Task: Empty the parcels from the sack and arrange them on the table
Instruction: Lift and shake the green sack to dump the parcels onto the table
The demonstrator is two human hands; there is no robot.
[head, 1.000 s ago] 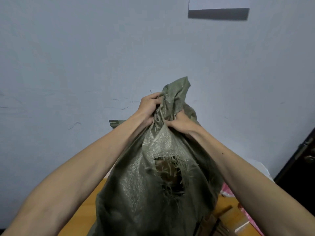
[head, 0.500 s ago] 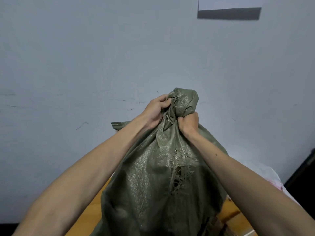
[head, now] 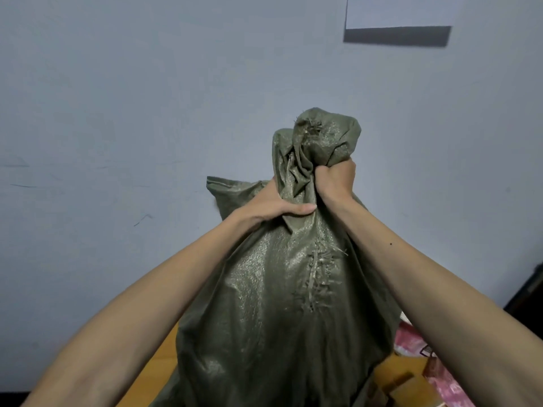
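Note:
A dull green woven sack (head: 264, 318) hangs upright in front of me, with a frayed tear on its front. My left hand (head: 273, 205) grips the bunched fabric below the top, thumb laid across it. Higher and to the right, my right hand (head: 336, 179) clenches the gathered neck, and a knob of cloth sticks out above the fist. What is inside the sack is hidden. A pink parcel (head: 411, 339) and a brown cardboard parcel (head: 402, 383) lie on the wooden table (head: 160, 359) at the lower right.
A pale blue wall (head: 147, 113) fills the background close behind the sack. A white sheet (head: 399, 10) hangs on the wall at the upper right. A dark door edge (head: 529, 292) shows at the far right.
The sack has been hoisted higher. My left hand has slid down the neck to a lower hold, while my right hand stays clenched at the top. The tear has pulled narrower.

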